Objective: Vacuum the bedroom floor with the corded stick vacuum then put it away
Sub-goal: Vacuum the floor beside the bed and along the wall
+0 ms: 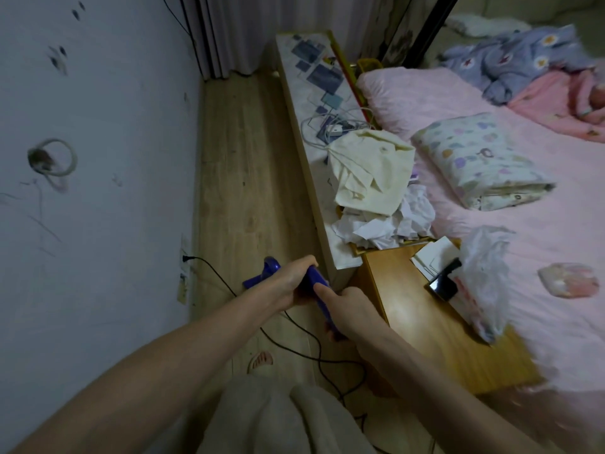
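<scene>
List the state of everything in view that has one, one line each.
Vacuum: gripped by both hands.
Left hand: curled round the handle.
Right hand: gripping the handle lower down.
Cord: plugged into the wall socket, trailing loose on the floor.
Blanket: folded on the bed.
Curtain: drawn.

Bed [523, 224] w/ pink sheet on my right: folded patterned blanket [481, 162], crumpled blue pyjamas [510, 60], plastic bag [484, 276] at edge. Long low shelf [314, 103] beside bed: charger cables [330, 129], cream cloth [370, 172], crumpled papers [383, 227]. Scribbled wall [82, 158] on my left.
</scene>
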A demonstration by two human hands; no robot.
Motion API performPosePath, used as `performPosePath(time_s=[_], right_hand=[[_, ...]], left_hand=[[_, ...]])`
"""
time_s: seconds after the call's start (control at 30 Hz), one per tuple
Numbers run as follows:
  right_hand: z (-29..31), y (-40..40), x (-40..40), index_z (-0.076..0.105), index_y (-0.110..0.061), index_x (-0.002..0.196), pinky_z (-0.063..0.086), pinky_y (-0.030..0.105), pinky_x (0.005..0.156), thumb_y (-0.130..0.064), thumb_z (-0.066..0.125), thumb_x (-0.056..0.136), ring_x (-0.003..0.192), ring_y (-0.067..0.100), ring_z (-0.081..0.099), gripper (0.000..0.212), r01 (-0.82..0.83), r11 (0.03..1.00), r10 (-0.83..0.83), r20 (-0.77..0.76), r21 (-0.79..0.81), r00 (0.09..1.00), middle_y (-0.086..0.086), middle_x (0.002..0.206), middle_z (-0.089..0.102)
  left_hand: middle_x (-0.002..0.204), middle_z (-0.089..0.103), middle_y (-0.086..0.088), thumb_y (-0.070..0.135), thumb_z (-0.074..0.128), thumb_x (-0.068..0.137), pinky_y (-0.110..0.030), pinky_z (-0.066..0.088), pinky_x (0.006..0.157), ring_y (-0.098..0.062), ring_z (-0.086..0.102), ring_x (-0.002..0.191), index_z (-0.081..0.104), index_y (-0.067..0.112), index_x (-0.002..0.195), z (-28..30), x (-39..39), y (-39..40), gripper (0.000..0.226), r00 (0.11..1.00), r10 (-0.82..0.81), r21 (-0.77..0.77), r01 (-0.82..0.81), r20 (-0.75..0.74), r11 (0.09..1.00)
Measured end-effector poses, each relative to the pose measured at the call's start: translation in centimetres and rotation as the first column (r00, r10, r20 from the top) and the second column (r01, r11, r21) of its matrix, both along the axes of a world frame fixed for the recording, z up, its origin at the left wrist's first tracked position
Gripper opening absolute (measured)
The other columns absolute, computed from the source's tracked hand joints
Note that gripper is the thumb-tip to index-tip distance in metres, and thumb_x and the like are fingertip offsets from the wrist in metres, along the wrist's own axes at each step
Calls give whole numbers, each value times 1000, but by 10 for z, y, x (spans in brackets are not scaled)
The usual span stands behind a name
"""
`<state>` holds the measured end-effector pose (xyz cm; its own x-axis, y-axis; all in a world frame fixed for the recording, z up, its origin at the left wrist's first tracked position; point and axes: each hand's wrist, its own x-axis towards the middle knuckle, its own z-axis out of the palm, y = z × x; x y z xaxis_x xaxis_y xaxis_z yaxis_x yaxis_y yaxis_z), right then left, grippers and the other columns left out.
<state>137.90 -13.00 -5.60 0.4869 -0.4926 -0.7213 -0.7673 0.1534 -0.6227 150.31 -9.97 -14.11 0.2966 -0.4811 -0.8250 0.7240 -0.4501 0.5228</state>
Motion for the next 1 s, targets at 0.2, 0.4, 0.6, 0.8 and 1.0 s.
performPosePath(time_s=[0.2,0.4,0.6,0.8,1.0], right_hand=[[0,43,-8,44,-18,84,44,19,49,-38,43,101,54,9,51,26,133,975,-150,82,179,985,2,70,54],[-4,46,15,46,-18,81,43,23,52,-35,44,102,56,11,51,27,208,950,-248,158,234,956,3,70,53],[-24,28,40,49,-16,85,41,21,49,-38,44,101,52,11,49,27,176,959,-208,131,223,969,3,67,53],[-57,6,91,49,-16,88,42,21,48,-40,41,101,51,11,50,29,119,974,-143,113,194,983,3,69,55],[-100,-16,147,52,-13,101,42,23,50,-43,42,100,52,11,50,31,94,975,-113,87,200,990,4,72,56]], left_hand=[[84,66,-16,20,63,87,-40,57,77,-24,65,72,53,-1,105,-10,3,33,29,998,-66,68,65,3,996],[78,67,-13,32,68,87,-35,56,63,-22,66,61,54,-2,120,-10,27,32,49,999,-40,77,39,14,996],[85,68,-15,39,70,83,-35,57,62,-25,68,65,54,-2,125,-23,51,16,61,999,-7,106,3,33,994],[81,71,-13,45,64,87,-34,58,62,-23,71,64,58,5,117,-45,97,-5,50,989,-5,126,-13,145,992],[88,71,-10,46,54,94,-39,59,71,-22,71,75,56,14,111,-76,149,-29,36,960,-49,139,10,274,990]])
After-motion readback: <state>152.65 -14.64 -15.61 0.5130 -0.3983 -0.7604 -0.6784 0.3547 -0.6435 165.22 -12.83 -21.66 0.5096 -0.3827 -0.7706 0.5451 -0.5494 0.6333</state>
